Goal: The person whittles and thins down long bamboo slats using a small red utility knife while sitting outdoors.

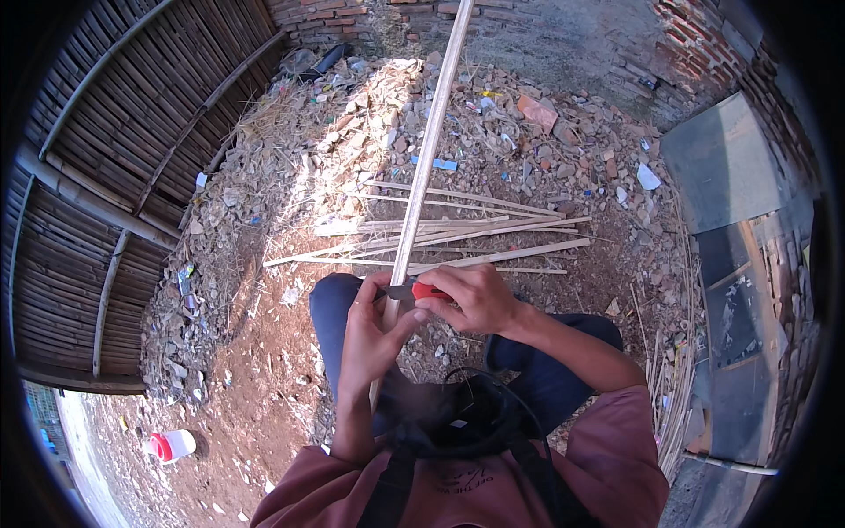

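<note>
A long, pale bamboo strip (431, 132) runs from between my knees up past the far edge of the view. My left hand (374, 330) grips its lower part, thumb and fingers closed around it. In my right hand (475, 297) is a knife with a red handle (425, 291), fingers wrapped round it. The knife's dark blade (399, 292) lies across the strip, right at my left fingers. Just beyond my knees, several cut bamboo strips (502, 257) lie crossed over each other on the ground.
Rubble and litter (352, 132) cover the ground up to a brick wall (563, 44). A bamboo-slat wall (150, 97) stands at left. Near it sits a white container with a red lid (176, 446). Boards (722, 163) lean at right, beside more thin strips (673, 396).
</note>
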### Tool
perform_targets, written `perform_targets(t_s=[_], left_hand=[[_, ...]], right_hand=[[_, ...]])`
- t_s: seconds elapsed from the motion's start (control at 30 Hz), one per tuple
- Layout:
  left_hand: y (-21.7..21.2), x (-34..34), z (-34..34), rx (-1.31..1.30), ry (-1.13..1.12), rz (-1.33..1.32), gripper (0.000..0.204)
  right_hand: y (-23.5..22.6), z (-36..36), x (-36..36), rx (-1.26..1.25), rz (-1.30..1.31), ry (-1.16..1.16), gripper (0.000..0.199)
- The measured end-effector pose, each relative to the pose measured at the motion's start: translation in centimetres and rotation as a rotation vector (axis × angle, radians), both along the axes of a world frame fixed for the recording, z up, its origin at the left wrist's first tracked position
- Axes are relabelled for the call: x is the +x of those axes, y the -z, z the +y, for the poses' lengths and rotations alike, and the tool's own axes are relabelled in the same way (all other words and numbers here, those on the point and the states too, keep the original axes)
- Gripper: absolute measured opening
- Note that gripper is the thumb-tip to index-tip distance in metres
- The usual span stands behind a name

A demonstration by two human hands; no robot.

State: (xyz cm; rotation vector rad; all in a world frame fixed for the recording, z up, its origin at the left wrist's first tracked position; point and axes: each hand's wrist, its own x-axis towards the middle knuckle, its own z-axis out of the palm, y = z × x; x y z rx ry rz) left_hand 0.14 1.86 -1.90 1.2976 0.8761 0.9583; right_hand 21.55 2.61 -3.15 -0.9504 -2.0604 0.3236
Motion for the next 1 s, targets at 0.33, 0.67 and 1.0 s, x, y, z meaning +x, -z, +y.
perform_targets(t_s=[0.33, 0.67, 1.0], left_hand=[[1.0, -0.5, 0.2, 0.105, 0.000, 0.020, 0.054], [1.3, -1.1, 0.7, 0.077, 0.026, -0.036, 0.071], [0.5, -0.9, 0.4, 0.147, -0.057, 0.091, 0.071]], right_hand=[[0.7, -0.2, -0.2, 0.005, -0.045, -0.016, 0.029], [0.9, -0.5, -0.7, -0.011, -0.073, -0.036, 0.031], [0.6, -0.8, -0.9, 0.010, -0.075, 0.012, 0.025]])
